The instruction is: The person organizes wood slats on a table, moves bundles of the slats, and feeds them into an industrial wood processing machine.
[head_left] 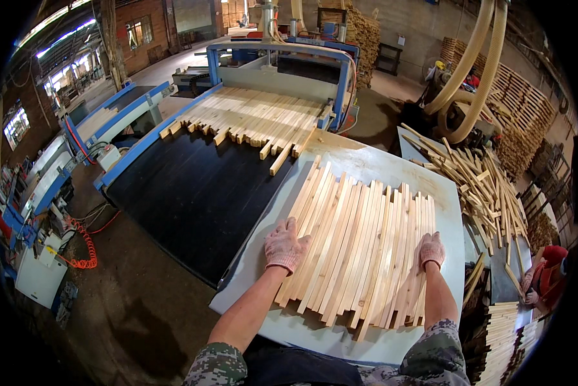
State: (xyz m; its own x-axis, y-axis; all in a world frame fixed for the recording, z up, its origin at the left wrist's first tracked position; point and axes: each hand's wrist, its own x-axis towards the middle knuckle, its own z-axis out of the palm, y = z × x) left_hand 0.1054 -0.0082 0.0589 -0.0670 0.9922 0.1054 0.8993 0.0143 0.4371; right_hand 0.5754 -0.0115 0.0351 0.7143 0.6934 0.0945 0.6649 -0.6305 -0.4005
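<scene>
A row of pale wooden strips (pixel 359 244) lies side by side on a light-coloured tabletop (pixel 440 309), their ends uneven. Against the row's left edge is my left hand (pixel 287 247), in a pinkish knit glove, its fingers bent over the outermost strip. My right hand (pixel 431 249), gloved the same way, is closed against the right edge with its fingers curled. Between them the two hands clasp the row from both sides. The undersides of my fingers are hidden.
A black conveyor belt (pixel 199 199) runs left of the table, carrying another row of wooden strips (pixel 253 116) toward a blue-framed machine (pixel 282 46). At right lies a heap of loose strips (pixel 485 186). A person in red (pixel 549 276) is at far right, near stacked strips (pixel 502 334).
</scene>
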